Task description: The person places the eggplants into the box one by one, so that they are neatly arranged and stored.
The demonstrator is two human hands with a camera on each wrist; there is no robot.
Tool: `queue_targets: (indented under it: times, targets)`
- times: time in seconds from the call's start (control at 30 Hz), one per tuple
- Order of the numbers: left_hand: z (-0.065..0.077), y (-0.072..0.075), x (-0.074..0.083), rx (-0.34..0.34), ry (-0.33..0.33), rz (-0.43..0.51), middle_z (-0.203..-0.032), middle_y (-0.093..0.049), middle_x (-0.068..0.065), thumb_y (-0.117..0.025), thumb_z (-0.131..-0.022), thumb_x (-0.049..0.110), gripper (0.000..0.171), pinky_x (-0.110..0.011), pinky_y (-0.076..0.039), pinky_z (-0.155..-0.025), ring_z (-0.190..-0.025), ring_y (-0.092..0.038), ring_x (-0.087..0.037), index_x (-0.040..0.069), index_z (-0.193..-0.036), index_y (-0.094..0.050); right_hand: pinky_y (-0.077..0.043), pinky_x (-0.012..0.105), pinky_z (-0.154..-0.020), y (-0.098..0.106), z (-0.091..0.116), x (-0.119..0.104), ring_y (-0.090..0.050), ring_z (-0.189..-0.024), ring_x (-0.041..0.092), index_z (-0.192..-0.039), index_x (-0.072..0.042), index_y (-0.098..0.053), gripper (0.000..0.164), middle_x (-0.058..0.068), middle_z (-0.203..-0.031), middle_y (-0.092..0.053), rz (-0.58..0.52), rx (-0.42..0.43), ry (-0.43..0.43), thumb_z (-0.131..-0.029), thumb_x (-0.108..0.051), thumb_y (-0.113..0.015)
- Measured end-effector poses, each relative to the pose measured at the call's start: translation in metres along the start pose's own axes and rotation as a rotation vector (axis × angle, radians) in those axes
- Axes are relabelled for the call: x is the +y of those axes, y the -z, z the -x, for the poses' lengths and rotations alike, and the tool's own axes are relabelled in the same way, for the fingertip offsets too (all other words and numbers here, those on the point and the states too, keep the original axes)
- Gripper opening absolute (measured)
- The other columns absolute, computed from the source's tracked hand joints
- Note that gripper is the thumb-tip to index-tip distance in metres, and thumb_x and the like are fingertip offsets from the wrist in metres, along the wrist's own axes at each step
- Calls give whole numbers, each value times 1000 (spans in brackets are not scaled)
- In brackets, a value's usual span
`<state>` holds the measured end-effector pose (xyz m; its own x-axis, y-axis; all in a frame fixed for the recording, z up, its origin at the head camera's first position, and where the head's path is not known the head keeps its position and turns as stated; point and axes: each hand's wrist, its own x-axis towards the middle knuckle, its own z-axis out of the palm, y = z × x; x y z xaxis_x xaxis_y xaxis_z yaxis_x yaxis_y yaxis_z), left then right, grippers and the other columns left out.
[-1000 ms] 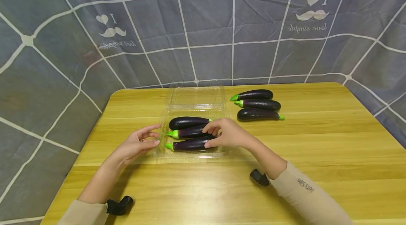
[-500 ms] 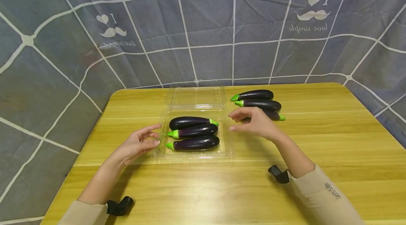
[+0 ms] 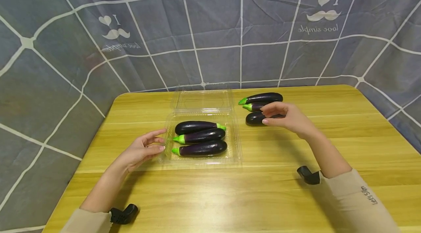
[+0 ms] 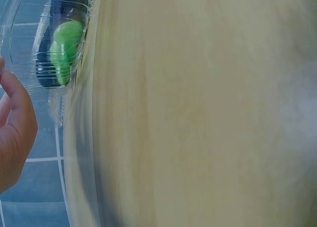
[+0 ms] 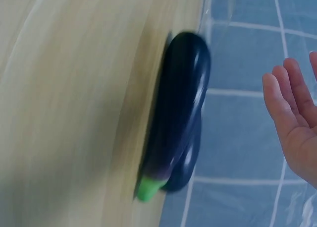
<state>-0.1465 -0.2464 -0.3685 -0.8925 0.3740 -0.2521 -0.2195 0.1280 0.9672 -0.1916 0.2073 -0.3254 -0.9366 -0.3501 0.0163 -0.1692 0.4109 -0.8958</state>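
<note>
A clear plastic clamshell container (image 3: 232,152) lies with its lid (image 3: 204,99) folded back. Three dark purple eggplants (image 3: 204,148) with green stems lie side by side in its base. By the container's left wall is my left hand (image 3: 143,149), fingers loosely bent and holding nothing; the left wrist view shows its fingers (image 4: 20,100) close to the clear wall. Over three more eggplants (image 3: 254,118) on the table, my right hand (image 3: 291,118) hovers, thumb and fingers apart with nothing between them. It hides part of the two nearest ones. In the right wrist view, the nearest eggplant (image 5: 181,103) lies below the raised fingers.
The wood-grain table (image 3: 197,196) ends at a grey curtain (image 3: 217,17) with white grid lines, just behind the lid. Black wrist devices (image 3: 123,214) sit on both forearms under beige sleeves.
My right hand has let go of the front eggplant in the container and moved right, over the eggplants on the table. My left hand has stayed in place.
</note>
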Motion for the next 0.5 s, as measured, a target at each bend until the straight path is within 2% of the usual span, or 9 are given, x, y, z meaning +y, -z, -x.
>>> queue_targets:
  times: [0.1, 0.3, 0.4, 0.5]
  targets:
    - [1, -1, 1, 1, 5, 0, -113, -46, -10, -60, -90, 4, 65, -21, -48, -72, -89, -57, -9, -1, -145, -25, -48, 24, -79, 11, 2, 7, -57, -97, 10, -119, 0, -58, 44, 11, -112, -60, 36, 29, -30, -83, -21, -72]
    - [3, -2, 3, -10, -5, 14, -113, -46, -11, -59, -91, 5, 64, -22, -49, -72, -90, -57, -10, -1, -145, -26, -45, 20, -77, 31, 7, 24, -56, -95, 6, -118, -3, -59, 41, -8, -104, -62, 76, 93, -64, -84, -22, -71]
    - [3, -2, 3, -9, -7, 20, -113, -46, -10, -59, -91, 4, 64, -22, -49, -72, -90, -57, -11, -1, -145, -26, -44, 18, -76, 39, 8, 31, -55, -94, 4, -119, -1, -58, 43, -10, -104, -61, 88, 113, -71, -85, -23, -70]
    - [2, -2, 3, -7, -3, 19, -112, -46, -10, -59, -90, 4, 64, -22, -48, -72, -90, -57, -10, -1, -145, -26, -44, 15, -76, 45, 9, 39, -55, -92, 2, -121, 2, -56, 46, -5, -106, -62, 115, 138, -78, -85, -24, -70]
